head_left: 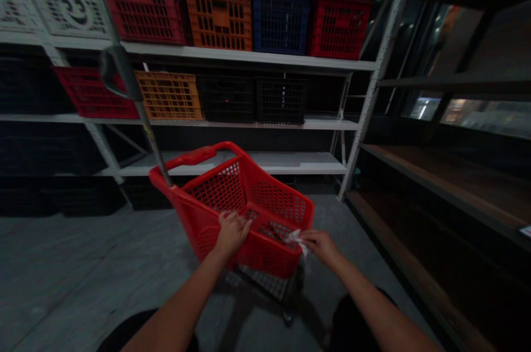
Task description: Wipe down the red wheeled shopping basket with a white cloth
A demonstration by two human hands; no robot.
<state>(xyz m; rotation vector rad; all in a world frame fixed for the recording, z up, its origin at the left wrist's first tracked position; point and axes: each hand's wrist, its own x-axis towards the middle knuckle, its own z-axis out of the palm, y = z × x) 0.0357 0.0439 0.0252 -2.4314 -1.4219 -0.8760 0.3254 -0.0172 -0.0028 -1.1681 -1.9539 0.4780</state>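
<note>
A red plastic shopping cart stands in front of me on the grey floor, its handle towards the left. My left hand grips the cart's near rim around its middle, fingers curled over the edge. At the cart's right end, my right hand pinches a crumpled white cloth against the rim corner; whether it is fabric or paper I cannot tell. A grey pole with a dark handle grip rises out of the cart's handle end and leans to the upper left.
Behind the cart runs a white metal shelf rack with crates, among them an orange crate, a blue crate and a black crate. Brown shelving lines the right side. Castor wheels sit under the cart.
</note>
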